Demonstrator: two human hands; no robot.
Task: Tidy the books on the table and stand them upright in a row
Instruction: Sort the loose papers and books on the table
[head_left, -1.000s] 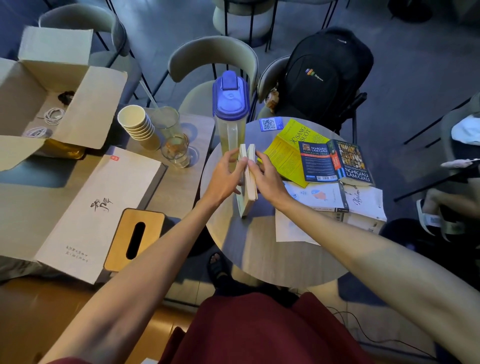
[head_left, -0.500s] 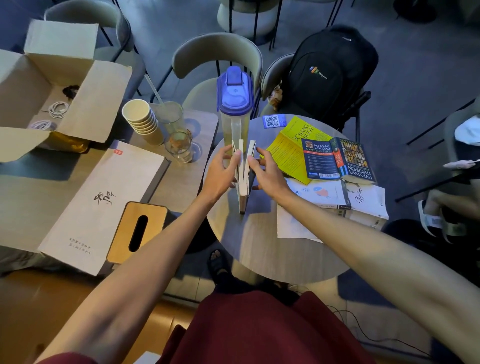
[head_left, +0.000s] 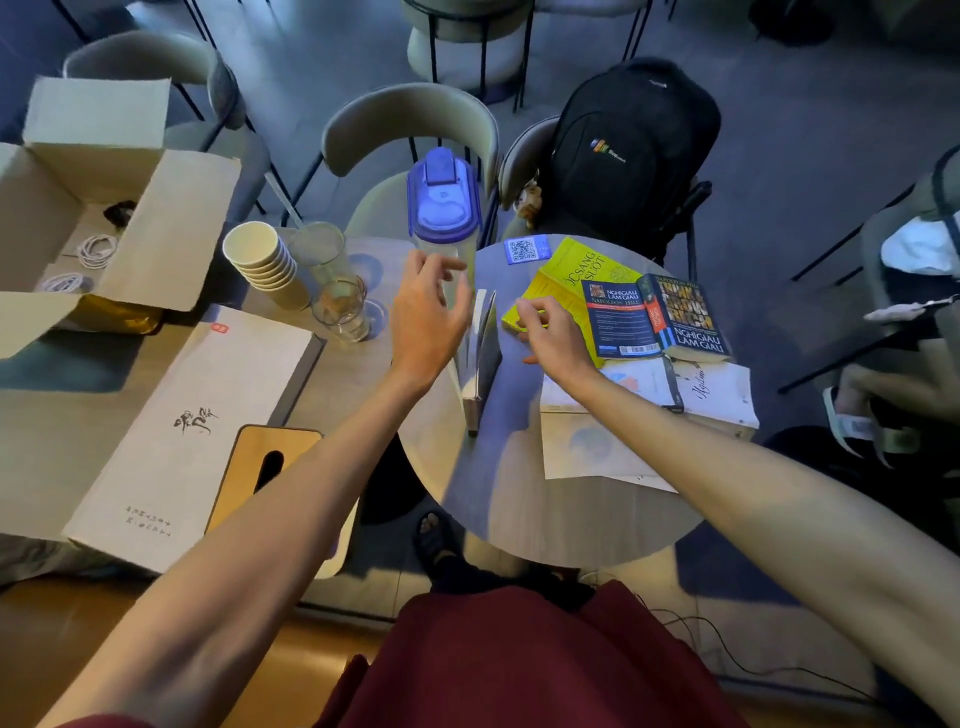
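A thin white book (head_left: 482, 358) stands upright on its edge on the round table (head_left: 524, 499), with no hand on it. My left hand (head_left: 427, 317) hovers just left of it, fingers spread. My right hand (head_left: 551, 332) lies to its right, fingertips on the yellow book (head_left: 563, 283) that lies flat. A dark blue book (head_left: 654, 319) lies on top of the yellow one. Below them lie a white book (head_left: 711, 395) and loose white paper (head_left: 587, 447).
A clear pitcher with a blue lid (head_left: 442, 208) stands just behind the upright book. Glasses (head_left: 340, 306), stacked paper cups (head_left: 265, 265), a wooden tissue box (head_left: 260, 467) and an open cardboard box (head_left: 93, 208) sit on the left table. A black backpack (head_left: 628, 150) rests on a chair.
Both hands have let go of the upright white book. My left hand has opened beside it and my right hand has moved right onto the yellow book.
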